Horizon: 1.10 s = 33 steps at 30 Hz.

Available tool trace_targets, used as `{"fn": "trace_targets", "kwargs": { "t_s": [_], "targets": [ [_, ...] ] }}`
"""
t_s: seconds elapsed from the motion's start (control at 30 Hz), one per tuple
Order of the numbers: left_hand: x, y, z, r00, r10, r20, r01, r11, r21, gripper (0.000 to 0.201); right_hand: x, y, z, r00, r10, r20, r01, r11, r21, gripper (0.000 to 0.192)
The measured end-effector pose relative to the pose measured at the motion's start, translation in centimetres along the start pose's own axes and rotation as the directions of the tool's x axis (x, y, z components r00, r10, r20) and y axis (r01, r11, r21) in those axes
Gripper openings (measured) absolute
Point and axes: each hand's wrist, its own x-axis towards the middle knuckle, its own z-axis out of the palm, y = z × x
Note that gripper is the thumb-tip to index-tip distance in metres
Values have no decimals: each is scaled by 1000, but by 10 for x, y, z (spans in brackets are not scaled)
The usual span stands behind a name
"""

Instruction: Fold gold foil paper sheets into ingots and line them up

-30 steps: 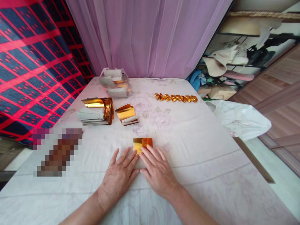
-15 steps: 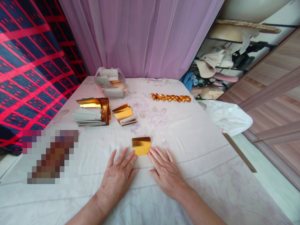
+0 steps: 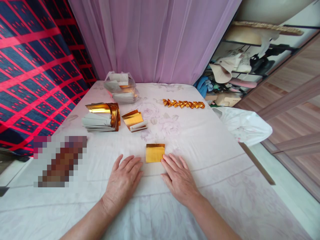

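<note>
The gold foil sheet lies flat on the white cloth, between both hands. The left hand rests beside it, fingers spread, holding nothing; the right hand touches its near right corner, fingers loosely apart. A clean fold probably needs edges matched first

Soft, even daylight fills a sharp frame; gold foil glints, edges bow outward, and a pixelated patch masks the left.
</note>
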Motion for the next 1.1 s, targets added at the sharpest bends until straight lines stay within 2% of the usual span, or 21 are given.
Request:
{"fn": "trace_targets", "kwargs": {
  "t_s": [0.1, 0.2, 0.33, 0.43, 0.6, 0.93, 1.1],
  "targets": [
    [6, 4, -3, 996, 76, -43, -75, 997, 17, 29, 8, -1, -3, 999, -16, -31, 16, 1000, 7, 35],
    [18, 7, -4, 993, 117, -16, -117, 993, 0, 27, 21, 0, -11, 1000, -21, -23, 21, 1000, 10, 26],
    [38, 7, -1, 991, 76, 111, -72, 997, -39, 22, 38, 6, -20, 999, -32, 39, 30, 999, 46, 18],
    [45, 5, 5, 985, 30, 171, -18, 997, -76, 19, 43, 12, -19, 999, -36, 41, 32, 995, 95, 16],
    [45, 1, 11, 993, -1, 117, 18, 990, -141, 15, 40, 22, -8, 997, -55, -54, 64, 981, 185, 16],
    [44, -1, 13, 998, 60, 0, -60, 992, -113, 23, 40, 28, -3, 981, -103, -164, 139, 964, 227, 11],
    [45, -2, 13, 998, 59, 12, -57, 994, -91, 25, 39, 29, -3, 979, -62, -195, 106, 969, 225, 15]
  ]
}}
